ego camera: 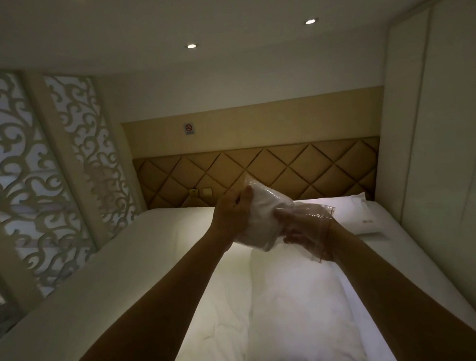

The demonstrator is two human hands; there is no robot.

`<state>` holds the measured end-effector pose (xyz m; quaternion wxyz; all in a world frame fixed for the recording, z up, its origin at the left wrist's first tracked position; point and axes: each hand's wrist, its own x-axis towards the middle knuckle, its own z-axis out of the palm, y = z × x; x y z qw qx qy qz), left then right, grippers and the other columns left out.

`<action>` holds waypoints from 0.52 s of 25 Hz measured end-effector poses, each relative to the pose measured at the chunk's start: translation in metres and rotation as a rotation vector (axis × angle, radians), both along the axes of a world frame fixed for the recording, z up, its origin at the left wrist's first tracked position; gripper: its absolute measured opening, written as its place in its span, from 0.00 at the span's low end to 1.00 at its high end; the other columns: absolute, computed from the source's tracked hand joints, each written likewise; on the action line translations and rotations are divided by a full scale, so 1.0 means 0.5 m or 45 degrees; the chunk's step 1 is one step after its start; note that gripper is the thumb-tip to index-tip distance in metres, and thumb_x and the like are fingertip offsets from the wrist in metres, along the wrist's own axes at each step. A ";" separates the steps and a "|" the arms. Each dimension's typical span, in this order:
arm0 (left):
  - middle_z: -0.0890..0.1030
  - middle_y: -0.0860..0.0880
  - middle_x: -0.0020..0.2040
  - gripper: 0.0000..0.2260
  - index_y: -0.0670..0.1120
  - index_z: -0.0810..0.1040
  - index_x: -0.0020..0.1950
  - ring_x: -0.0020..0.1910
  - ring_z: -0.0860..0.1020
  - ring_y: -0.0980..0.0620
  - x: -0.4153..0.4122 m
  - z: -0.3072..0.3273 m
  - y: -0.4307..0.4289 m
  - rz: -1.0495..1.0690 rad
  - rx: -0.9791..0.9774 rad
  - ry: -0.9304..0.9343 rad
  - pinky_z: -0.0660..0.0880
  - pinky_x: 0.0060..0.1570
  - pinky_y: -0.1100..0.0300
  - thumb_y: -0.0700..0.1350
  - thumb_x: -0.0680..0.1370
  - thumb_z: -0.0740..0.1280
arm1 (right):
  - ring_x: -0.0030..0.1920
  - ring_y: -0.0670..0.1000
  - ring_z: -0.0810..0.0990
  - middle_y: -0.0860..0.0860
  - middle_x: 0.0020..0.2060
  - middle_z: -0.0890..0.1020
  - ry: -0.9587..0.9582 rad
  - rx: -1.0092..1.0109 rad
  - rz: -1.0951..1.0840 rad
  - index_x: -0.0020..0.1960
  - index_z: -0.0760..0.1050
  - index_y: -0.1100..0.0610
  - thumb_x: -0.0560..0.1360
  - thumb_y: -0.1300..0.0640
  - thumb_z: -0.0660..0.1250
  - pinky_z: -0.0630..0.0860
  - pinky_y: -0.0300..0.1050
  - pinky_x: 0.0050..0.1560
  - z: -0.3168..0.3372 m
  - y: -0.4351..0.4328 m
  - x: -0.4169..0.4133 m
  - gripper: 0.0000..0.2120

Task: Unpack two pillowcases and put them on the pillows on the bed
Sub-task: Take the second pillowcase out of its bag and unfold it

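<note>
Above the middle of the bed (150, 247), a folded white pillowcase (259, 213) in crinkled clear wrap is pinched at its left edge by the left hand (232, 213), the right hand (305, 232) closed on loose film, which is judged light, soft, slippery, best gripped by the fabric.

From here I see a padded headboard (259, 172) in tan, quilted in diamonds, running across the far wall. Two small switch plates (201, 192) sit low on it, side by side. Above it a plain tan panel carries a small no-smoking sign (189, 129). To my left stands a carved screen (21, 178) of pale scrollwork, lit from behind. On my right are plain pale wall panels (445, 145). Two recessed ceiling lights (310, 21) glow overhead.
</note>
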<state>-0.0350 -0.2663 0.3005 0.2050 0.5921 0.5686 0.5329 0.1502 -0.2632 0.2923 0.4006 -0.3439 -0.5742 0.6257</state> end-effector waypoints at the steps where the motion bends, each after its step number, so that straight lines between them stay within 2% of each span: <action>1: 0.81 0.42 0.39 0.22 0.42 0.79 0.41 0.41 0.81 0.41 -0.004 -0.007 0.002 -0.003 -0.012 0.014 0.78 0.40 0.46 0.59 0.81 0.59 | 0.44 0.54 0.82 0.58 0.47 0.82 -0.073 -0.018 -0.009 0.57 0.75 0.59 0.67 0.49 0.77 0.76 0.43 0.37 -0.006 -0.003 -0.004 0.24; 3: 0.81 0.41 0.39 0.21 0.41 0.80 0.42 0.39 0.81 0.43 -0.008 -0.013 -0.001 -0.047 -0.010 0.028 0.77 0.38 0.48 0.57 0.80 0.61 | 0.41 0.54 0.79 0.58 0.45 0.81 -0.102 -0.057 -0.093 0.53 0.75 0.57 0.74 0.53 0.73 0.72 0.43 0.34 -0.024 -0.007 -0.011 0.13; 4: 0.81 0.40 0.38 0.21 0.40 0.79 0.41 0.37 0.80 0.46 -0.008 -0.014 -0.003 -0.065 -0.003 0.035 0.75 0.37 0.50 0.56 0.81 0.61 | 0.39 0.54 0.77 0.58 0.44 0.80 -0.050 -0.077 -0.128 0.52 0.75 0.58 0.75 0.55 0.73 0.71 0.43 0.32 -0.034 -0.008 -0.014 0.10; 7: 0.77 0.40 0.33 0.23 0.37 0.77 0.37 0.32 0.75 0.49 -0.018 -0.019 -0.004 -0.054 0.008 -0.027 0.71 0.34 0.54 0.54 0.81 0.63 | 0.38 0.54 0.78 0.58 0.42 0.79 0.158 -0.106 -0.176 0.49 0.75 0.59 0.73 0.61 0.73 0.76 0.42 0.31 -0.061 -0.008 -0.019 0.08; 10: 0.79 0.36 0.36 0.24 0.35 0.78 0.39 0.34 0.77 0.43 -0.026 -0.034 -0.001 -0.020 -0.014 -0.157 0.73 0.35 0.53 0.56 0.81 0.63 | 0.40 0.55 0.83 0.58 0.42 0.82 0.219 -0.142 -0.218 0.51 0.76 0.59 0.72 0.65 0.72 0.79 0.45 0.35 -0.069 -0.009 -0.021 0.09; 13: 0.82 0.41 0.36 0.21 0.38 0.82 0.39 0.37 0.81 0.43 -0.027 -0.044 0.006 0.081 -0.015 -0.183 0.77 0.37 0.53 0.53 0.82 0.62 | 0.37 0.53 0.85 0.58 0.42 0.83 0.253 -0.180 -0.226 0.54 0.76 0.62 0.74 0.67 0.70 0.82 0.46 0.37 -0.083 -0.013 -0.021 0.10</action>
